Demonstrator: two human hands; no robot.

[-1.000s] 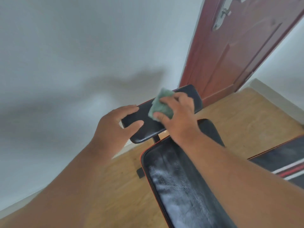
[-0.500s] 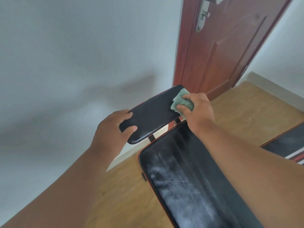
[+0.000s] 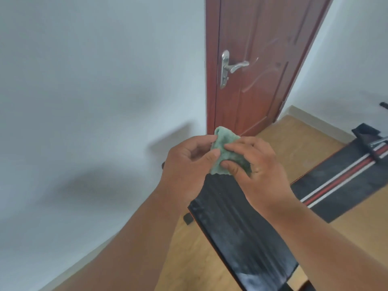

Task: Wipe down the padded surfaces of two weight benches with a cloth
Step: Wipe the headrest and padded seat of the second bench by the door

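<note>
Both hands meet in front of the chest, raised above the near bench pad (image 3: 241,223), with a small green cloth (image 3: 225,153) bunched between them. The left hand (image 3: 186,164) pinches the cloth's left edge between thumb and curled forefinger; the thumb tip lies on the cloth's front face. The right hand (image 3: 258,164) grasps the cloth from the other side, its fingers curled over the front and its thumb pressed on the lower part, so the cloth's right half is hidden inside that grip. A rumpled corner of the cloth sticks up above both hands, and its lower edge hangs just over the black pad. Whether the cloth touches the pad cannot be told. The pad itself looks streaked and dusty along its length. To the right, well apart, lies a second bench pad (image 3: 336,183), black with red and white stripes, on the wooden floor (image 3: 294,143). Behind the hands stands a reddish-brown door (image 3: 262,49) with a metal handle (image 3: 233,67).
</note>
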